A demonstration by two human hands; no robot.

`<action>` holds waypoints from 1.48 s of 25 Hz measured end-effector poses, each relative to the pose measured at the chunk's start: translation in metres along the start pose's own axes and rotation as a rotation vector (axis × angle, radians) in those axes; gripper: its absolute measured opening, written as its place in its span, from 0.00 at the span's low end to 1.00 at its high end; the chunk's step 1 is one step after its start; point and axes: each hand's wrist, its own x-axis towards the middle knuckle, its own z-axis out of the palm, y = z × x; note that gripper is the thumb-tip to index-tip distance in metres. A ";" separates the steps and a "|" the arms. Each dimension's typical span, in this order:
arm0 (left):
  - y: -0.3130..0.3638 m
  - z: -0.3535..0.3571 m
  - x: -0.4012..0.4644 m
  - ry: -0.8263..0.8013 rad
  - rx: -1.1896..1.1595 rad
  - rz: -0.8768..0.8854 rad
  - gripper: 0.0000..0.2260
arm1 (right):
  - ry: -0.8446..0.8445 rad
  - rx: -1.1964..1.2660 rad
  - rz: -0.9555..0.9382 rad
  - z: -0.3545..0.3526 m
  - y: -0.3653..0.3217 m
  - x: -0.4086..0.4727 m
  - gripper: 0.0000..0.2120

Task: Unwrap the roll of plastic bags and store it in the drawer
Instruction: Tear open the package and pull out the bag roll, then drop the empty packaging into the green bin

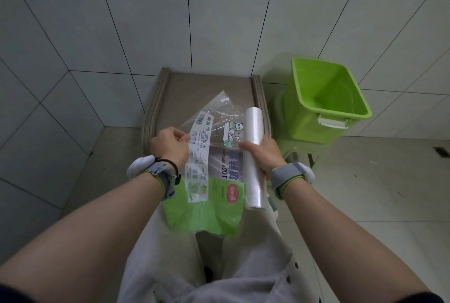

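My right hand (261, 153) grips a white translucent roll of plastic bags (254, 171), held nearly upright with its top end at the cabinet's right edge. My left hand (170, 144) pinches the left edge of the printed wrapper (211, 176), a clear and green plastic sleeve with a panda logo and barcode label. The wrapper hangs loose between both hands, beside the roll, and the roll lies outside it. A small beige cabinet (190, 86) stands against the tiled wall right in front of me. No open drawer shows in this view.
A bright green plastic bin (304, 117) with a white latch sits on a green stool to the right of the cabinet. Tiled walls close in at the back and left. My light trousers fill the lower middle; grey floor tiles lie to the right.
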 end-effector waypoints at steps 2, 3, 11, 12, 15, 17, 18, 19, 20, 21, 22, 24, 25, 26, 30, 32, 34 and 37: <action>-0.003 -0.005 0.002 0.043 0.004 -0.024 0.04 | 0.071 0.111 0.051 -0.004 0.004 0.002 0.16; -0.008 -0.012 0.007 0.083 -0.009 -0.063 0.05 | 0.109 0.185 0.112 -0.009 0.008 0.003 0.20; -0.025 -0.025 0.027 0.018 -0.128 -0.161 0.07 | 0.082 0.260 0.091 -0.025 0.014 -0.001 0.23; -0.018 -0.019 0.024 0.006 -0.128 -0.137 0.07 | 0.059 0.234 0.079 -0.022 0.010 -0.001 0.26; 0.006 -0.003 0.014 -0.004 -0.099 -0.073 0.07 | 0.022 0.178 0.034 -0.018 -0.002 -0.003 0.27; 0.022 0.011 0.007 -0.010 -0.083 -0.028 0.06 | 0.045 0.146 0.017 -0.026 -0.005 -0.004 0.27; 0.029 0.017 0.004 -0.012 -0.076 -0.010 0.06 | 0.059 0.143 0.020 -0.031 -0.004 -0.004 0.27; 0.035 0.023 0.001 -0.015 -0.068 0.004 0.05 | 0.073 0.146 0.035 -0.038 -0.003 -0.003 0.28; 0.042 0.029 -0.003 -0.024 -0.058 0.019 0.05 | 0.085 0.157 0.049 -0.045 -0.002 -0.003 0.27; 0.051 0.038 -0.007 -0.044 -0.046 0.041 0.05 | 0.100 0.176 0.064 -0.058 0.001 -0.004 0.26; 0.059 0.045 -0.010 -0.064 -0.035 0.064 0.05 | 0.104 0.203 0.069 -0.068 0.003 -0.004 0.24; 0.075 0.058 -0.014 -0.109 -0.027 0.107 0.06 | 0.082 0.256 0.066 -0.086 0.004 -0.007 0.15; 0.086 0.067 -0.016 -0.131 -0.031 0.134 0.07 | 0.070 0.268 0.067 -0.096 0.002 -0.008 0.12; 0.097 0.074 -0.018 -0.150 -0.036 0.159 0.08 | 0.058 0.272 0.067 -0.105 0.000 -0.008 0.12; 0.155 0.106 -0.026 -0.218 -0.035 0.237 0.09 | 0.099 0.338 0.057 -0.147 -0.011 -0.005 0.22; 0.183 0.119 -0.030 -0.306 -0.034 0.265 0.10 | 0.143 0.365 0.047 -0.168 -0.015 0.001 0.25; 0.216 0.134 -0.033 -0.382 -0.041 0.308 0.14 | 0.174 0.376 0.045 -0.194 -0.018 0.009 0.27; 0.265 0.146 -0.034 -0.401 -0.127 0.410 0.14 | 0.244 0.406 0.022 -0.224 -0.023 0.015 0.27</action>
